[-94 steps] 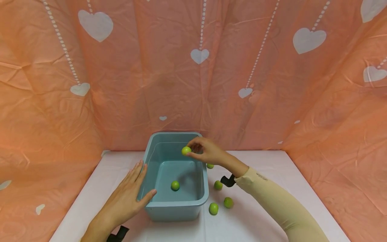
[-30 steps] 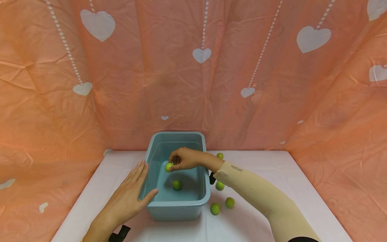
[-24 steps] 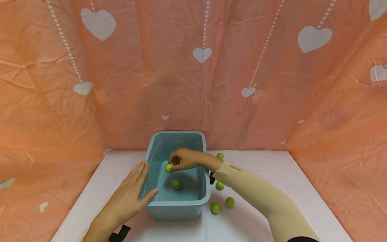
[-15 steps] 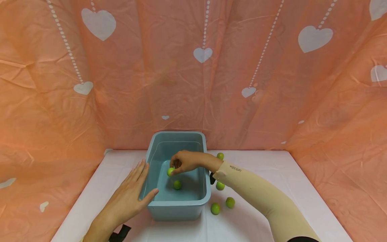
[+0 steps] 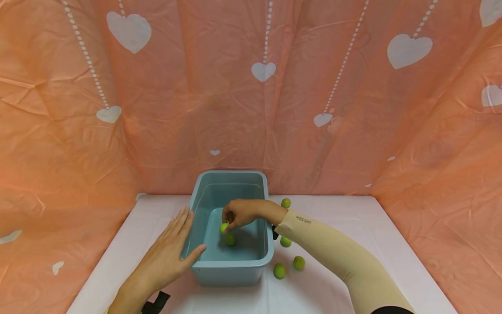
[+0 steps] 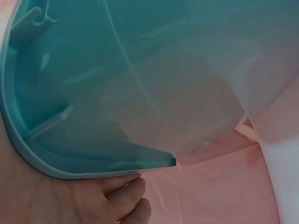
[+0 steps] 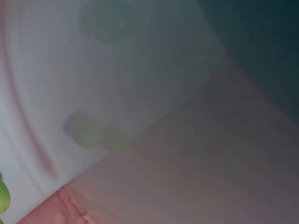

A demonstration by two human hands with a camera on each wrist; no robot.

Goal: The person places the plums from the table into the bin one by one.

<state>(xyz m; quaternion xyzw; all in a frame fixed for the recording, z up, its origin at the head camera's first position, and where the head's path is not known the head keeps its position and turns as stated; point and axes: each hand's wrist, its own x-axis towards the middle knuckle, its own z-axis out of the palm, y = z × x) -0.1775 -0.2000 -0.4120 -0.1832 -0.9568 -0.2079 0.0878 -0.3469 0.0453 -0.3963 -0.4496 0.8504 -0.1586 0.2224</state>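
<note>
From my station, I read the two hands as having separate functions. The left hand point(image 5: 168, 250) lies with straight fingers against the left side of the blue bin point(image 5: 227, 275), its thumb extended to the near corner. It grasps nothing; I judge that this contact steadies the bin against shifting. The left wrist view shows this hand against the rim.

The right hand point(image 5: 243, 211) reaches over the right wall and pinches a green fruit point(image 5: 223, 228) between thumb and fingers inside the bin. A fingertip pinch suits a small round object and, in my judgement, allows a low, controlled position that limits rolling. A second fruit point(image 5: 230, 239) rests on the bin floor, just nearer the person. I cannot tell whether the two touch. The right wrist view does not show the pinch.

Four loose fruits, far point(image 5: 286, 203), middle point(image 5: 286, 241), outer point(image 5: 299, 262) and near point(image 5: 279, 271), lie on the counter point(image 5: 337, 283) right of the bin. This arrangement appears to put them within short reach of the right hand.
</note>
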